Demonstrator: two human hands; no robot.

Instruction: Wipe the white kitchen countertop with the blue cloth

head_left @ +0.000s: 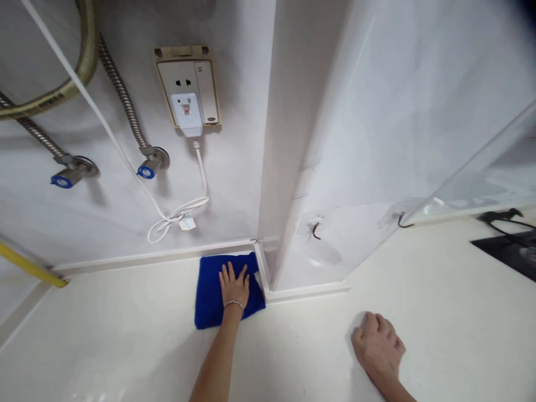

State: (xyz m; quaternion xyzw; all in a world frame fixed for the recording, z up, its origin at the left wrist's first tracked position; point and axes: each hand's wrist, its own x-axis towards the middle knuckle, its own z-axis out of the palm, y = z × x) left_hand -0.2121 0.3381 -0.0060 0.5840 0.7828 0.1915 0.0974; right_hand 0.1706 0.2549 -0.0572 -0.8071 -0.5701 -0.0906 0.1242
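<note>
Left hand point(233, 286) pressed flat, fingers spread, on blue microfibre cloth point(209, 301) on the white countertop point(125, 335), tucked in the wall corner, 12 o'clock from the wrist. Not grasping. Right hand point(377, 341) loosely curled, empty, resting on the counter. Cloth looks soft, light, limp (best pinched at an edge).

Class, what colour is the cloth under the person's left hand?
Solid blue cloth, under the flat left hand; head view.

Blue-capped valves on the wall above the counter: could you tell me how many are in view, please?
2. One blue-capped valve sits at the far left; the other valve is to its right, left of the socket. More may lie outside the frame.
</note>
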